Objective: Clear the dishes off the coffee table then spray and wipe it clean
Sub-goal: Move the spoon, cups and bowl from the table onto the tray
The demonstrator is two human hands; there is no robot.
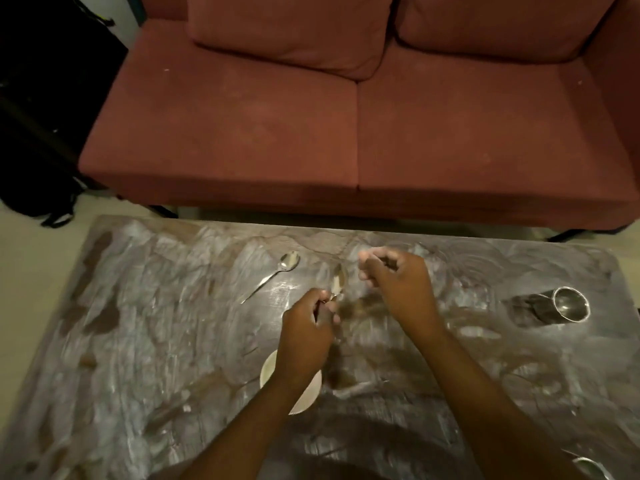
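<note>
A red sofa (346, 126) fills the twelve o'clock side of the room, with a black bag (41, 133) on the floor at its nine o'clock. The coffee table (156, 341) spreads below it, its dark top streaked all over with pale smears, so the wiping has plainly not been done.

On the table, a white bowl (268, 370) sits partly under the left forearm, and a steel cup (568, 304) stands well apart at three o'clock.

The left hand (306, 336) pinches the handle of the held spoon (337, 280), whose bowl points toward twelve o'clock. The right hand (398, 282) hangs just beside it at two o'clock with its fingers loosely curled. Through the blur it seems to hold nothing.

The loose spoon (273, 273) lies on the table at eleven o'clock from the left hand, which is the nearer hand. Its long axis runs from the bowl at one o'clock to the handle tip at seven, so the handle points back toward the person. I judge it the next thing to gather.
</note>
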